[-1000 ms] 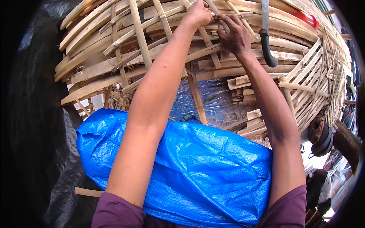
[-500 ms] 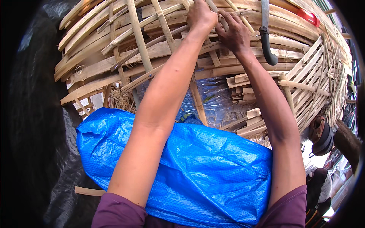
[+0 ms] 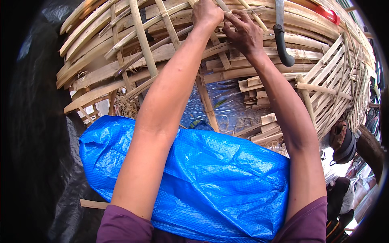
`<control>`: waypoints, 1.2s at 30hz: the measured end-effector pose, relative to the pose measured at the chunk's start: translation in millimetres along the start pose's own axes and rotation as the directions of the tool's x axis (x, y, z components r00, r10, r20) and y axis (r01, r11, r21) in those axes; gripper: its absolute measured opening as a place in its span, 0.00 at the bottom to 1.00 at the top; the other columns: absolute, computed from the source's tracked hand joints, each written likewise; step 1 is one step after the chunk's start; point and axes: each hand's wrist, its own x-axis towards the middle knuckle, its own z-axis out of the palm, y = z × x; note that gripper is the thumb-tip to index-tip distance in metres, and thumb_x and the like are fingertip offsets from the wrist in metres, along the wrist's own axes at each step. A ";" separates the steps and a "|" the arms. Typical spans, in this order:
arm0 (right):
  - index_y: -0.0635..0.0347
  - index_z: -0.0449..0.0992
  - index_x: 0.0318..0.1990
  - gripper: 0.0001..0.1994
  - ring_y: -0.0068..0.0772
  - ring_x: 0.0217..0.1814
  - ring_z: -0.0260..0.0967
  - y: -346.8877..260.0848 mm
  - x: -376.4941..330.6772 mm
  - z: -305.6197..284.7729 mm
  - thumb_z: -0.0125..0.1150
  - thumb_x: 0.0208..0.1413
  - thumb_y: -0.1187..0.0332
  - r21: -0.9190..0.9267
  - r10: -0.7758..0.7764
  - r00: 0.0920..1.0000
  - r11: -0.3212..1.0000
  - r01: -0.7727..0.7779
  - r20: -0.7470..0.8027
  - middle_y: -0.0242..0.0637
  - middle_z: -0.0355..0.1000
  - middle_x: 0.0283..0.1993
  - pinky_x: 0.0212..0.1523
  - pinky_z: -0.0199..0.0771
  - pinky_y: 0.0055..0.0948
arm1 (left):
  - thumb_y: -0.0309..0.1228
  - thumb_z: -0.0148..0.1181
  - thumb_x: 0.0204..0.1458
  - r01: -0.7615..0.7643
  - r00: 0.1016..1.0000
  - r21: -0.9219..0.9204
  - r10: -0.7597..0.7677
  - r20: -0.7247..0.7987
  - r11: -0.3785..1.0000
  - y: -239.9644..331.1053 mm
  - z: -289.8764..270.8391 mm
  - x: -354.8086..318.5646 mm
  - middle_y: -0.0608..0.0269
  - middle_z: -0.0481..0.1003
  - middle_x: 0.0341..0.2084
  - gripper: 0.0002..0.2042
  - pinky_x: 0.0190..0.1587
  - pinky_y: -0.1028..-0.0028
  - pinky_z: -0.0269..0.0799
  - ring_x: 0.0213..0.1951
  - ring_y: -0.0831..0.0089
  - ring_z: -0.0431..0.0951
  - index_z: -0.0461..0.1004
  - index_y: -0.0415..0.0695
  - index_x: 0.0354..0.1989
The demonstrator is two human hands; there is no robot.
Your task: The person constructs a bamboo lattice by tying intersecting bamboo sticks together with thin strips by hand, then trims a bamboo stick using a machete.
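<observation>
Both my arms stretch forward over a stack of pale split-bamboo strips [image 3: 121,77]. My left hand [image 3: 206,15] is closed in a fist near the top edge, around a thin bamboo strip [image 3: 152,25] that runs out toward the lower left. Close beside it, my right hand [image 3: 245,35] has its fingers bent and pinched at another narrow bamboo strip [image 3: 222,5], which passes between the hands. The fingertips are partly hidden. Right of my right hand, a long-bladed knife [image 3: 279,30] with a black hooked handle lies over the bamboo. A blue plastic sheet [image 3: 219,174] covers my lap.
A red cylindrical object [image 3: 329,15] rests on the bamboo at the far right. Thin strips lie crossed in a lattice [image 3: 324,77] at the right. Black sheeting [image 3: 40,141] spans the left side. A dark shoe-like item [image 3: 343,143] sits near a brown post [image 3: 370,150].
The view has shifted slightly, moving the bamboo, knife and both hands a little left in the picture. My right fingers have loosened and lifted slightly along the strip.
</observation>
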 end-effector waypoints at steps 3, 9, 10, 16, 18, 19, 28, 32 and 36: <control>0.37 0.78 0.49 0.15 0.43 0.45 0.77 -8.7 -0.3 -1.1 0.59 0.53 0.56 -0.023 0.092 0.990 0.996 -0.090 0.104 0.31 0.73 0.54 0.41 0.78 0.44 | 0.31 0.55 0.52 -0.048 0.998 -0.035 0.050 0.047 0.998 -10.7 -2.8 3.1 0.48 0.78 0.35 0.12 0.43 0.52 0.72 0.41 0.47 0.78 0.66 0.46 0.44; 0.43 0.77 0.47 0.14 0.47 0.38 0.79 -17.7 9.1 -1.4 0.57 0.52 0.62 -0.077 0.037 0.994 0.997 -0.028 0.107 0.40 0.72 0.53 0.36 0.80 0.42 | 0.29 0.52 0.55 -0.283 0.959 -0.063 0.284 0.013 0.957 -21.6 -7.2 -13.0 0.47 0.78 0.38 0.13 0.45 0.53 0.73 0.44 0.47 0.78 0.67 0.45 0.49; 0.43 0.77 0.47 0.14 0.47 0.38 0.79 -17.9 9.5 -0.7 0.57 0.52 0.62 -0.072 0.031 0.994 0.997 -0.024 0.107 0.40 0.72 0.53 0.36 0.80 0.42 | 0.29 0.52 0.55 -0.347 0.938 -0.001 0.347 -0.004 0.938 -24.9 -9.5 -18.3 0.46 0.78 0.38 0.13 0.46 0.54 0.73 0.44 0.48 0.78 0.67 0.45 0.50; 0.53 0.76 0.40 0.10 0.47 0.41 0.77 -25.5 17.5 -4.5 0.56 0.52 0.64 -0.154 0.020 0.983 0.988 0.008 0.180 0.42 0.73 0.50 0.35 0.80 0.43 | 0.26 0.53 0.49 -0.472 0.879 -0.034 0.468 -0.089 0.881 -40.5 -23.2 -48.1 0.53 0.80 0.37 0.14 0.46 0.54 0.72 0.44 0.53 0.79 0.70 0.44 0.46; 0.52 0.76 0.40 0.09 0.45 0.44 0.76 -21.2 13.8 -3.0 0.57 0.52 0.63 -0.169 0.042 0.981 0.986 -0.009 0.192 0.41 0.73 0.52 0.39 0.78 0.43 | 0.26 0.53 0.48 -0.483 0.871 0.156 0.491 -0.015 0.862 -37.2 -21.8 -58.6 0.54 0.79 0.38 0.16 0.47 0.50 0.70 0.47 0.54 0.77 0.69 0.45 0.48; 0.50 0.77 0.41 0.10 0.44 0.46 0.75 -12.4 12.1 -1.2 0.57 0.51 0.63 -0.169 -0.017 0.988 0.985 0.043 0.150 0.40 0.73 0.52 0.42 0.76 0.42 | 0.26 0.54 0.47 -0.472 0.881 0.111 0.473 0.023 0.875 -33.9 -21.0 -60.3 0.54 0.78 0.40 0.18 0.49 0.49 0.66 0.49 0.54 0.76 0.68 0.46 0.49; 0.46 0.71 0.56 0.25 0.49 0.53 0.70 -6.9 6.2 -6.3 0.61 0.46 0.69 0.188 0.056 0.994 0.979 -0.073 0.093 0.43 0.72 0.53 0.54 0.71 0.42 | 0.33 0.60 0.51 -0.415 0.909 0.122 0.416 0.013 0.902 -37.5 5.7 -48.5 0.55 0.77 0.47 0.25 0.49 0.52 0.62 0.51 0.53 0.75 0.59 0.49 0.57; 0.55 0.67 0.55 0.25 0.51 0.51 0.72 -2.1 7.3 -7.9 0.62 0.47 0.69 0.165 0.121 0.985 0.976 -0.140 0.121 0.45 0.74 0.50 0.51 0.72 0.44 | 0.34 0.63 0.52 -0.433 0.898 0.093 0.438 -0.036 0.896 -38.1 13.4 -46.6 0.62 0.77 0.48 0.29 0.48 0.52 0.63 0.50 0.55 0.77 0.55 0.51 0.60; 0.58 0.67 0.55 0.25 0.51 0.50 0.73 -0.5 10.5 -6.0 0.63 0.47 0.69 0.181 0.166 0.978 0.965 -0.187 0.128 0.46 0.75 0.48 0.51 0.72 0.43 | 0.34 0.63 0.53 -0.389 0.921 0.149 0.389 0.031 0.909 -32.8 9.4 -36.0 0.63 0.80 0.45 0.28 0.50 0.45 0.63 0.49 0.55 0.78 0.55 0.52 0.60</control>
